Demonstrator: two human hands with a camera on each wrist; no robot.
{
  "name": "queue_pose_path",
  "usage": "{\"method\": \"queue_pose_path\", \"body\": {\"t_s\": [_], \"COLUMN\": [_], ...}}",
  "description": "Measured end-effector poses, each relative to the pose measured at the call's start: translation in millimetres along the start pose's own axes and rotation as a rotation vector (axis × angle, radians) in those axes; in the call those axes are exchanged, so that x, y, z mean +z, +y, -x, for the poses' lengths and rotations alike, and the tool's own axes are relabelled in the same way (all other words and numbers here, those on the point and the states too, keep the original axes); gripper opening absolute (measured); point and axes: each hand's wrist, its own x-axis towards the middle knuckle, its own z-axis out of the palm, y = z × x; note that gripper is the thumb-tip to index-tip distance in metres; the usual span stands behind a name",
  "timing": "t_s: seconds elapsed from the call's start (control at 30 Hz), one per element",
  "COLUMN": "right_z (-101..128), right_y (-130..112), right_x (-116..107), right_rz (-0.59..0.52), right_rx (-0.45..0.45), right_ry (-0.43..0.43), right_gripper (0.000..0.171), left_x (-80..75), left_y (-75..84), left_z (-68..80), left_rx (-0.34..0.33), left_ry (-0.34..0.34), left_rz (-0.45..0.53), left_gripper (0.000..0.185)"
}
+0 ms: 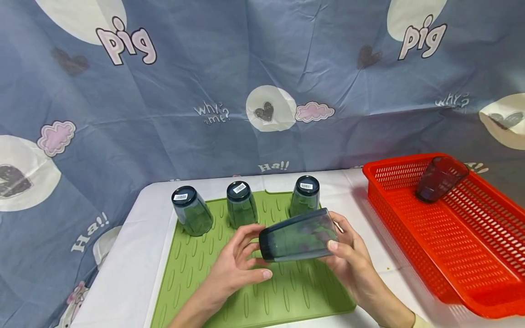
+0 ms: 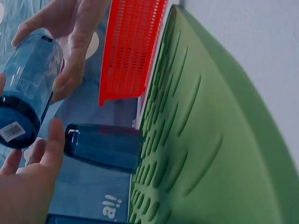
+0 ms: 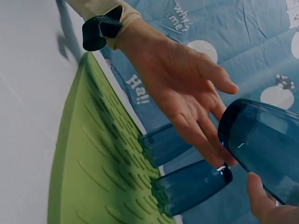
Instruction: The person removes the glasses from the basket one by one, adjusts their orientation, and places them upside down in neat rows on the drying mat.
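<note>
My right hand (image 1: 354, 257) grips a tinted blue-grey drinking glass (image 1: 297, 234) near its rim, thumb on the near side. The glass lies tilted nearly sideways above a green ridged drying mat (image 1: 246, 305), its thick base toward my left hand (image 1: 234, 269). Fingers of that hand are spread and relaxed, fingertips right at the base. A label (image 2: 12, 131) shows on the base in the left wrist view. Upside down along the mat's far edge stand three matching glasses: one at the left (image 1: 193, 212), one mid-row (image 1: 242, 205) and one at the right (image 1: 305, 197).
To the right, a red perforated plastic basket (image 1: 434, 269) holds another glass (image 1: 440, 178), leaning near its far end. A white cloth (image 1: 123, 282) covers the table. Behind it hangs a blue printed fabric (image 1: 229, 54).
</note>
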Motion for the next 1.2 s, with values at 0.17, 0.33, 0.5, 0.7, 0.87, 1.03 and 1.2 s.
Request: {"method": "queue_pose_path", "body": {"t_s": [0.17, 0.33, 0.5, 0.7, 0.87, 1.03, 1.2], "right_z": [1, 2, 3, 4, 5, 6, 6], "right_y": [5, 8, 10, 11, 11, 10, 10], "right_x": [3, 4, 4, 3, 2, 2, 1], "right_rz": [-0.020, -0.017, -0.008, -0.017, -0.003, 0.015, 0.031], "right_rx": [0.020, 0.033, 0.044, 0.049, 0.057, 0.057, 0.057], "right_ry": [-0.016, -0.030, -0.032, -0.039, -0.046, -0.058, -0.056], "right_gripper": [0.047, 0.048, 0.048, 0.047, 0.046, 0.046, 0.046], "left_x": [3.3, 5.8, 9.1, 13.0, 15.2, 15.9, 15.3], "left_y": [-2.1, -2.8, -2.5, -5.9, -6.5, -6.1, -6.7], "left_z": [-0.4, -0.3, -2.4, -2.7, -2.8, -2.1, -1.4], "left_rx": [-0.010, -0.029, -0.067, -0.111, -0.123, -0.135, -0.129], "left_ry": [-0.023, -0.015, 0.042, 0.064, 0.088, 0.110, 0.109], "left_rz": [0.071, 0.099, 0.133, 0.232, 0.240, 0.249, 0.255], "left_gripper": [0.086, 0.088, 0.089, 0.086, 0.077, 0.076, 0.078]}}
